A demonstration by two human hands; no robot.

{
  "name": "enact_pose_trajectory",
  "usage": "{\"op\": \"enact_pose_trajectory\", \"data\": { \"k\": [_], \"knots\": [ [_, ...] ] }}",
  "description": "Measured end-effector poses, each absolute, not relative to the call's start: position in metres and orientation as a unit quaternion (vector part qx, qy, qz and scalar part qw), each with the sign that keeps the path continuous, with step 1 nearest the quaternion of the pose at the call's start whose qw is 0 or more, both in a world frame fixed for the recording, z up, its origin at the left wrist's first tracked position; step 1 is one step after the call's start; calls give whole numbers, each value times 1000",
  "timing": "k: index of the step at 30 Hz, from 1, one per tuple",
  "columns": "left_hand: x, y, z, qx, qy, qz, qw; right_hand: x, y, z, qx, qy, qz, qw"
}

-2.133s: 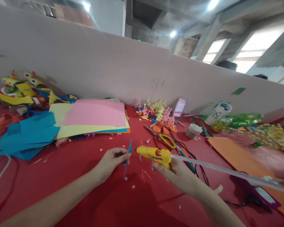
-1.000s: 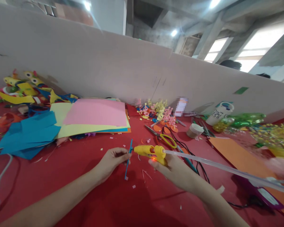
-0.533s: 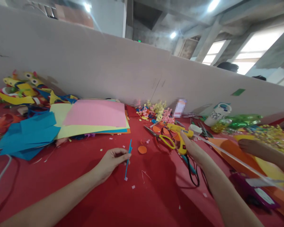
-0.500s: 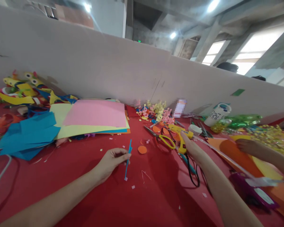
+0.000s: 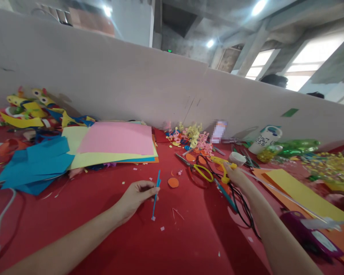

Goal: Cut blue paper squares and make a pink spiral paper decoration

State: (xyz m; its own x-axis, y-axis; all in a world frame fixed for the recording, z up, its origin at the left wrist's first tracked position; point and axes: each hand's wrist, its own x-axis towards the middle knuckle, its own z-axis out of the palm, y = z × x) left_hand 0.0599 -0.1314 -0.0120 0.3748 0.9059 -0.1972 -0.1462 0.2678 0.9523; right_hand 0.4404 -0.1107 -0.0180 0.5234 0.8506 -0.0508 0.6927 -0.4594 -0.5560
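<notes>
Between the thumb and fingers of my left hand (image 5: 141,194) is a thin blue paper piece (image 5: 155,198), seen nearly edge-on and held upright above the table. My right hand (image 5: 235,175) is closed around the handle of a yellow hot glue gun (image 5: 224,165), its nozzle facing left. A black cord hangs from the gun beside my right wrist. Scissors with yellow handles (image 5: 203,172) lie just left of the gun, and a teal stick-like tool (image 5: 227,198) lies below it. An orange paper disc (image 5: 173,182) rests to the right of my left hand.
Pink and pale-yellow sheets (image 5: 117,139) are stacked at the back, beside blue paper (image 5: 43,164). Curled paper bits (image 5: 193,135) sit by the partition. To the right are a white tape roll (image 5: 237,158), a white bottle (image 5: 265,139), yellow paper (image 5: 306,194) and a purple object (image 5: 311,233).
My right hand and the glue gun have moved slightly right, with the gun turned. My left hand stays almost still. Another person's hand has withdrawn from the orange and yellow paper on the right.
</notes>
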Motion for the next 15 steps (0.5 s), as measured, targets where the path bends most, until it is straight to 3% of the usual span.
{"op": "enact_pose_trajectory", "data": {
  "k": [10, 15],
  "knots": [
    [58, -131, -14, 465, 395, 379, 695, 452, -134, -16, -856, -432, 188, 213],
    [58, -130, -14, 460, 394, 378, 700, 451, -135, -18, -834, -535, 82, 108]
  ]
}}
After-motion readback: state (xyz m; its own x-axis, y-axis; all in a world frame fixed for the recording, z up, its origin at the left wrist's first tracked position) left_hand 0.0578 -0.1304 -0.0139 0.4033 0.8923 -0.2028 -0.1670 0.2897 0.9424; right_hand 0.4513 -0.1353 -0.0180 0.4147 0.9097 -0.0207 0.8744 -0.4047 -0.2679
